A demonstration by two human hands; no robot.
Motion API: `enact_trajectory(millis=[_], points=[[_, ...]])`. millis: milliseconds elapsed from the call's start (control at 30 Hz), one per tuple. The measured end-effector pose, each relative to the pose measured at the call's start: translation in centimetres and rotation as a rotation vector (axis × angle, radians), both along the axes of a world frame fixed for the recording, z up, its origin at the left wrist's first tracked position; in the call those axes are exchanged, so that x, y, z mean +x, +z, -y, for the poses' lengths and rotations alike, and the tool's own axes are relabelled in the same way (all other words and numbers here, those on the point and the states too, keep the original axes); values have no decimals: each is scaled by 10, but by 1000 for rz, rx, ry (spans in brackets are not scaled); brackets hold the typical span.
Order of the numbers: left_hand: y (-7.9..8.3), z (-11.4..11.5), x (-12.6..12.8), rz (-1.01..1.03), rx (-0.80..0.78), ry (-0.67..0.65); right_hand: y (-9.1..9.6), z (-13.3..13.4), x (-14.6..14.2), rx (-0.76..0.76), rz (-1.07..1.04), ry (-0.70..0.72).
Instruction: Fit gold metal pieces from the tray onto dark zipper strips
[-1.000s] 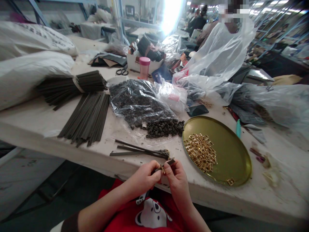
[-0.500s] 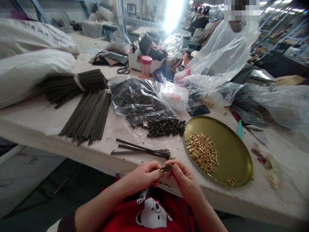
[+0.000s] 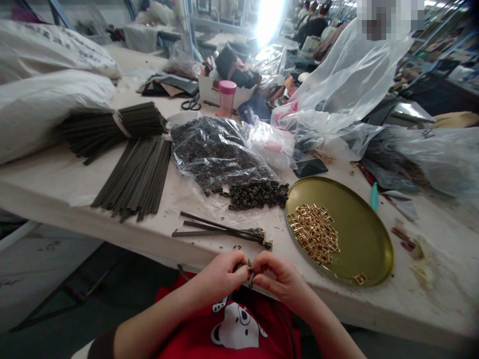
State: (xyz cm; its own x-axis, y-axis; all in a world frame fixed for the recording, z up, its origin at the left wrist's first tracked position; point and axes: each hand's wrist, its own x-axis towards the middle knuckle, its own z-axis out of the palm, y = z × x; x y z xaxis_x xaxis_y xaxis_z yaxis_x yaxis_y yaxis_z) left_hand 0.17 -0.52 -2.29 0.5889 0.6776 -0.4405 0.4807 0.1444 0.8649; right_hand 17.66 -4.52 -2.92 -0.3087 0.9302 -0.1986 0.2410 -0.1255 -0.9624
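Note:
Close together at the table's front edge, both my hands work on one narrow dark strap with a gold buckle. My left hand is closed, pinching the strap beside the buckle. From the other side, the thumb and fingers of my right hand pinch the short strap end at the buckle. Fingers cover much of the strap. Just beyond my hands lie several buckled straps, their gold buckles toward the right. Small dark loops spill from a clear plastic bag behind them.
A round gold tray at right holds a heap of gold buckles. Loose dark strips and a tied bundle lie at left by white sacks. Farther back are scissors, a pink-lidded jar and a phone.
The strap end that stuck out right of the buckle is now mostly hidden between my fingertips. My right hand has turned, its fingers closing at the buckle. The view has shifted slightly.

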Motion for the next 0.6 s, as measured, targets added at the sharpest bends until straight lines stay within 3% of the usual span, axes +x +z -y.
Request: enact_trajectory(millis=[133,300,400,600], points=[[3,0,0,-49,53,-56,7,0,-2,132,260,108],[11,-1,0,-80,2,-112,10,3,-3,87,306,152],[10,-1,0,-78,-4,-118,3,6,-1,-9,215,117],[3,-2,-2,38,-104,-124,-9,9,2,-255,-159,-37]])
